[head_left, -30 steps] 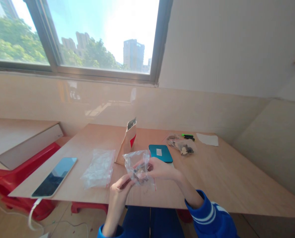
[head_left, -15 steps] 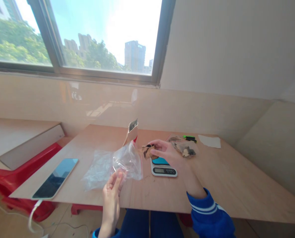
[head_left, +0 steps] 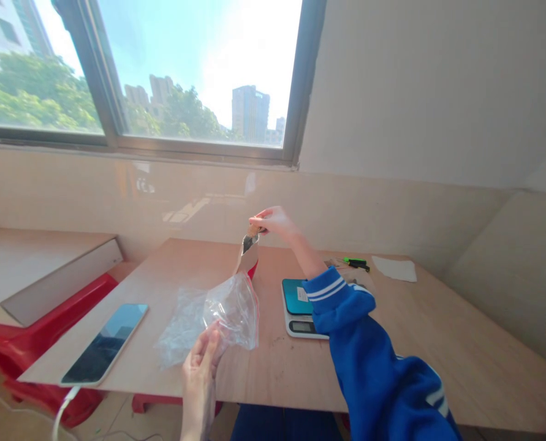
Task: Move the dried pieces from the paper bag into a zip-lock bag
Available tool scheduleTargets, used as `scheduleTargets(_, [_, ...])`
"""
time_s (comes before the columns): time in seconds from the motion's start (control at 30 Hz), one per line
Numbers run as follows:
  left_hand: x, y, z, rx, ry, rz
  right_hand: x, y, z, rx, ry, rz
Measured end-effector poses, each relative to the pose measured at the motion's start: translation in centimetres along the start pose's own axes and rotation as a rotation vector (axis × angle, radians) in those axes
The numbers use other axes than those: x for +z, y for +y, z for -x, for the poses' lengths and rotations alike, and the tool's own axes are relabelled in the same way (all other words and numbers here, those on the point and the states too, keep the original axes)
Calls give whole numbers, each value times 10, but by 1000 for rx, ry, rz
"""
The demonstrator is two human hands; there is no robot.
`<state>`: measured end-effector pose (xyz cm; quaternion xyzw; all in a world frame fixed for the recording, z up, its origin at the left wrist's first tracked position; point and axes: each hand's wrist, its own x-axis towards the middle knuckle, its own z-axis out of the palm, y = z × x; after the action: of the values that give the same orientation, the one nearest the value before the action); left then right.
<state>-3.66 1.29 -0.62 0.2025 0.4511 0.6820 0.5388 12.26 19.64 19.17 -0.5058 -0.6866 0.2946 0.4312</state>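
My left hand [head_left: 201,358] pinches the lower edge of a clear zip-lock bag [head_left: 236,311] with a red seal strip. Farther off, my right hand [head_left: 276,222] has its fingers closed on a crumpled, dried brown piece [head_left: 253,230], partly hidden by the fingers. That piece is right at the torn-open mouth of an upright brown and red pouch [head_left: 247,260], silvery inside. I cannot tell whether it touches the pouch. A white kitchen scale [head_left: 296,299] with a blue plate lies below my right forearm, its right side covered by the sleeve.
More clear plastic bags [head_left: 181,327] lie left of my left hand. A phone [head_left: 107,344] with a white cable rests at the table's left edge. Behind my right sleeve are a green and black cutter [head_left: 356,263], partly hidden bags [head_left: 360,282] and white paper [head_left: 394,268].
My right hand has carried the dried brown piece from above the scale, away and leftward, to the pouch's mouth. My left hand still holds the zip-lock bag, slightly lower in view.
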Motion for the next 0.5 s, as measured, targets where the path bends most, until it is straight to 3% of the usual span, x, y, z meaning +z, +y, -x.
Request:
scheduleTargets(0.23, [-2, 4, 2, 33, -15, -2, 14, 2, -2, 1, 50, 412])
scheduleTargets(0.5, [-2, 3, 2, 21, 15, 11, 28, 13, 6, -31, 87, 359])
